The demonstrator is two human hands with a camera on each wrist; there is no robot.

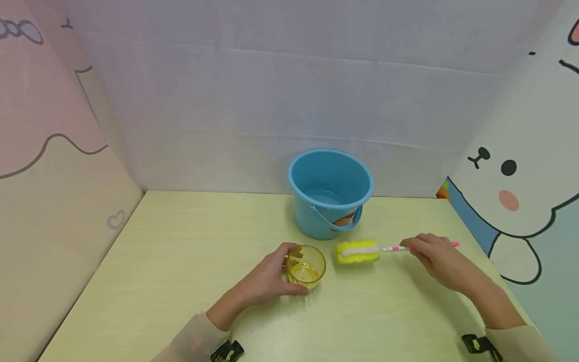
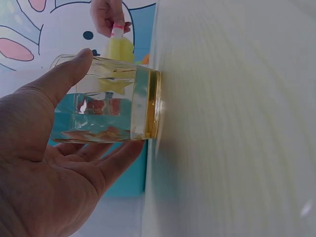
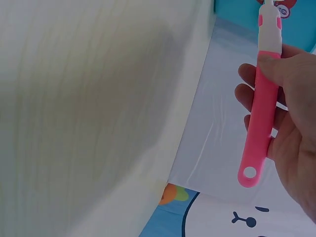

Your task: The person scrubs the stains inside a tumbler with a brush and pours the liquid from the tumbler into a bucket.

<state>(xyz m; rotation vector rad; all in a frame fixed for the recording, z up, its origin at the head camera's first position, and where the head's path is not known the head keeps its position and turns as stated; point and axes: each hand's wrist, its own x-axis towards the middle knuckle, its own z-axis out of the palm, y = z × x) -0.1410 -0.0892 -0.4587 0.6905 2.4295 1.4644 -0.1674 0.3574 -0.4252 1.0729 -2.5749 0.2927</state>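
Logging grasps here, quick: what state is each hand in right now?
Left hand: holding the yellow-tinted cup.
Right hand: holding the sponge brush by its pink handle.

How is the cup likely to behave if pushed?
The cup looks clear and shiny, so it is probably stiff, and perhaps fragile if glass; I can't tell the material. Its sides look smooth, so it may slip in the left hand. Its rim is round, so it could roll if tipped over.
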